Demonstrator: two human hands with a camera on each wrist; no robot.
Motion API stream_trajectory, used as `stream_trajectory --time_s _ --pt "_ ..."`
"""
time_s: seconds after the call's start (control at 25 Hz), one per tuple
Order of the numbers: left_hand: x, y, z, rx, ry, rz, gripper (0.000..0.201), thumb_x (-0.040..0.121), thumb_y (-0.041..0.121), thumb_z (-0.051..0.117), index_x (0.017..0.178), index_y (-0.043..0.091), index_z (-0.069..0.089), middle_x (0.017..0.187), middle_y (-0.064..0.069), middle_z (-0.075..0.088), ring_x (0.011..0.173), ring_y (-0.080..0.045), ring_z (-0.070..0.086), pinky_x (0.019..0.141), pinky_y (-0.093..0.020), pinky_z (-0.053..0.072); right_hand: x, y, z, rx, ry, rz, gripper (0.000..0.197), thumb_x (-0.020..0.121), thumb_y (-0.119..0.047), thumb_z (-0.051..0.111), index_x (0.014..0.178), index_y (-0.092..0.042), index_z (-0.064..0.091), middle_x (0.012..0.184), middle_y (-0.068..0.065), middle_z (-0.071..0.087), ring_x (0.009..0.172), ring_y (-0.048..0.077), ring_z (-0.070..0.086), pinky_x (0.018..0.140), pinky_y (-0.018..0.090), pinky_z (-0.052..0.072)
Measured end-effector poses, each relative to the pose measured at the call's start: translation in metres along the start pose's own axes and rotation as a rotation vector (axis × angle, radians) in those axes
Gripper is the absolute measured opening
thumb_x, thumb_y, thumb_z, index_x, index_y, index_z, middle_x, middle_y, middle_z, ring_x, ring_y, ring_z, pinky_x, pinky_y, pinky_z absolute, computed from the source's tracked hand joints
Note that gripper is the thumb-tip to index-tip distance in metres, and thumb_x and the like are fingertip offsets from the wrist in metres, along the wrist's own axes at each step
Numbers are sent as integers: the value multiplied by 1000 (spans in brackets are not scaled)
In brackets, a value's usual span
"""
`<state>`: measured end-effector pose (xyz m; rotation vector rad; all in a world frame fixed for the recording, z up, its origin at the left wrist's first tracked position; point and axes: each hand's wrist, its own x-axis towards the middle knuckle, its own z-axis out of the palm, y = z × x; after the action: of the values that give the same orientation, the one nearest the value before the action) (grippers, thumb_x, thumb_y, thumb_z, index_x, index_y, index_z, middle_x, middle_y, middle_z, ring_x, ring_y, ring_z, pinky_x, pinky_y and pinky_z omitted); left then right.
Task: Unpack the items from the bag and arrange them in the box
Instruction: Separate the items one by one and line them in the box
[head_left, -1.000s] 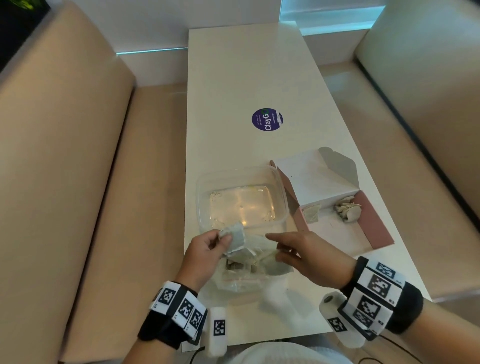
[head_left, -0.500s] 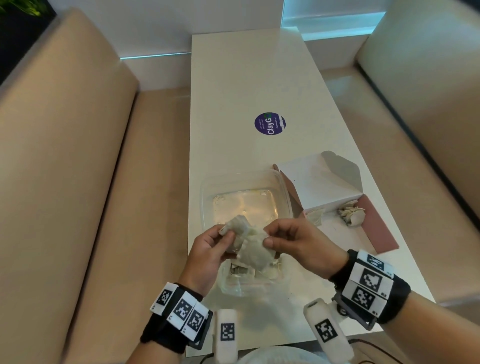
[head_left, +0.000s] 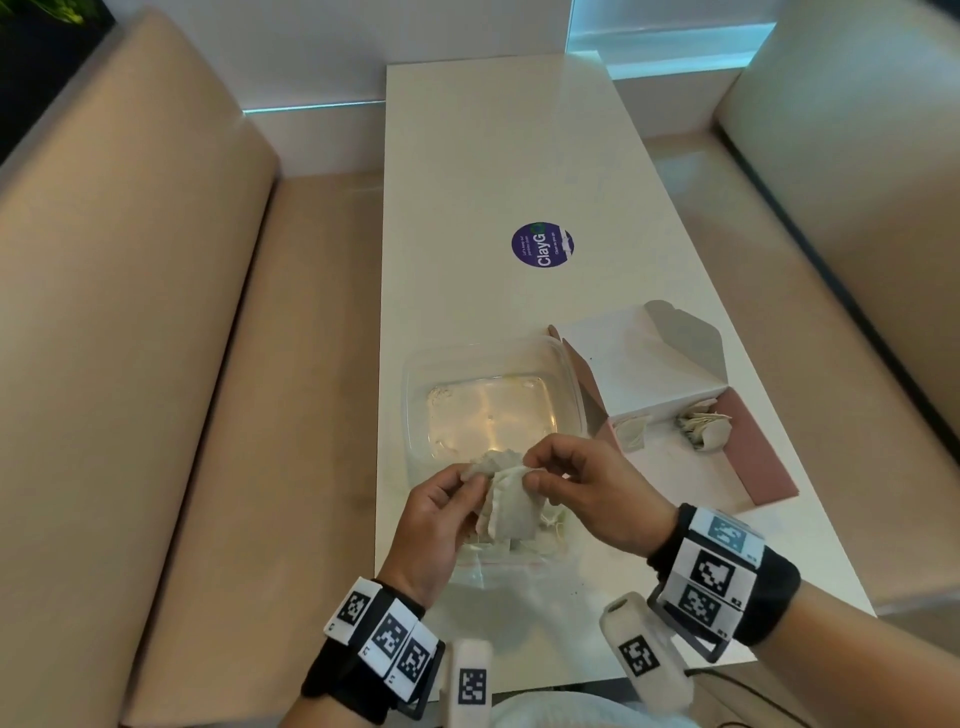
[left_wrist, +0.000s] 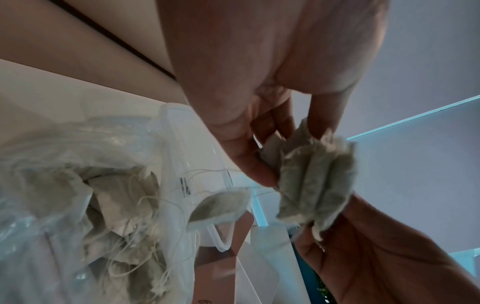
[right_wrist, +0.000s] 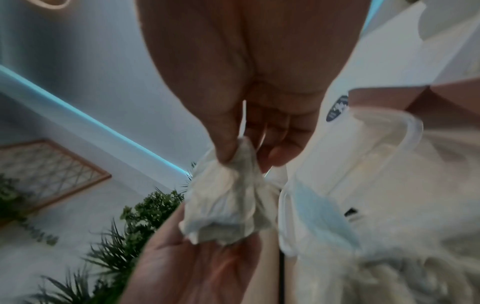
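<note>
Both hands hold a clump of pale tea bags (head_left: 511, 506) just above the clear plastic bag (head_left: 519, 564) at the table's near edge. My left hand (head_left: 457, 493) grips the clump from the left, with the thumb on its top. My right hand (head_left: 540, 470) pinches its upper right corner between thumb and forefinger. In the left wrist view the tea bags (left_wrist: 311, 181) stand side by side, and more lie with tangled strings in the plastic bag (left_wrist: 52, 185). The pink-and-white cardboard box (head_left: 748, 457) lies open to the right, with a few tea bags (head_left: 701, 428) inside.
A clear plastic container (head_left: 410, 395) stands just beyond the hands, left of the box, whose lid (head_left: 649, 364) stands tilted up. A round purple sticker (head_left: 540, 244) marks the white table (head_left: 493, 156) farther back. Beige benches flank the table.
My left hand has lifted the tea bags up from the plastic bag. My right hand came over from the right and took hold of the clump.
</note>
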<state>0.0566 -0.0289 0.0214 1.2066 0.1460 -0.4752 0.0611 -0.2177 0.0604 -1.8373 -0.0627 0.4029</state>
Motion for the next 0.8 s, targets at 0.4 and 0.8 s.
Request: stream_trajectory --time_s 0.4,0.8 --pt "4 -8 -39 531 319 53 22 87 6 64 88 27 70 75 -3 63 72 -14 58 74 -35 54 2 14 -34 190 -276 52 7 88 -15 59 86 -11 54 77 6 59 72 14 57 71 28 50" --pt "1 11 -10 513 66 152 16 89 40 56 90 36 72 97 10 73 92 -14 66 75 -28 52 11 3 -41 296 -197 45 24 78 -34 71 85 -15 59 74 3 65 70 16 61 67 31 53"
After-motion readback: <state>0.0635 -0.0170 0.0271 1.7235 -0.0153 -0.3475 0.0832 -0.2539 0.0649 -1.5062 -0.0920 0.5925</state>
